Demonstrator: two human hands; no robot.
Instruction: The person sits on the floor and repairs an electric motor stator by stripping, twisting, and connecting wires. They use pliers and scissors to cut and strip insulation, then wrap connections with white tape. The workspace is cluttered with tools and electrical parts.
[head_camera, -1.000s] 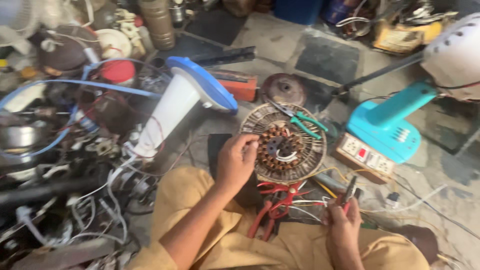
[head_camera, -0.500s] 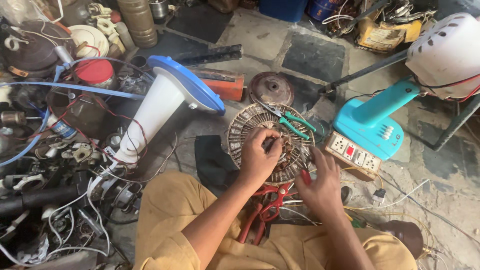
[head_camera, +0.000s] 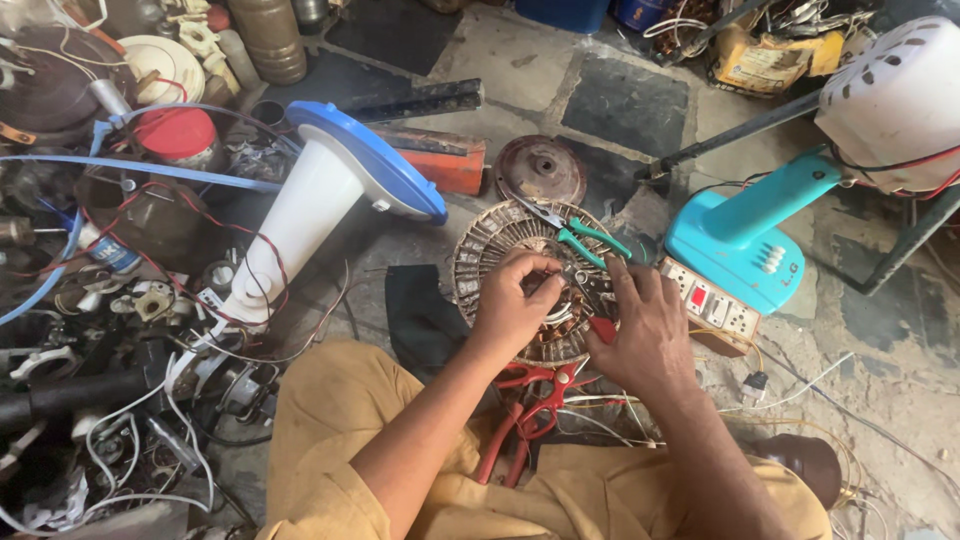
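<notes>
both hands work over a round fan motor stator (head_camera: 500, 250) with copper windings, which lies on the stone floor (head_camera: 620, 100) just ahead of the person's knees. the left hand (head_camera: 512, 305) rests on its centre, fingers (head_camera: 540, 268) curled and pressed together around something small that i cannot make out. the right hand (head_camera: 648, 330) lies on the stator's right edge, fingers (head_camera: 625, 278) bent toward the left fingers and nearly touching them; a red-handled tool (head_camera: 603, 328) shows under its thumb. green-handled pliers (head_camera: 590, 240) lie on the stator just beyond the fingertips. red scissors (head_camera: 530, 410) lie below the hands, near the wrists. a switch board (head_camera: 715, 305) sits just right of the right fingers, a teal fan base (head_camera: 740, 235) beyond it.
</notes>
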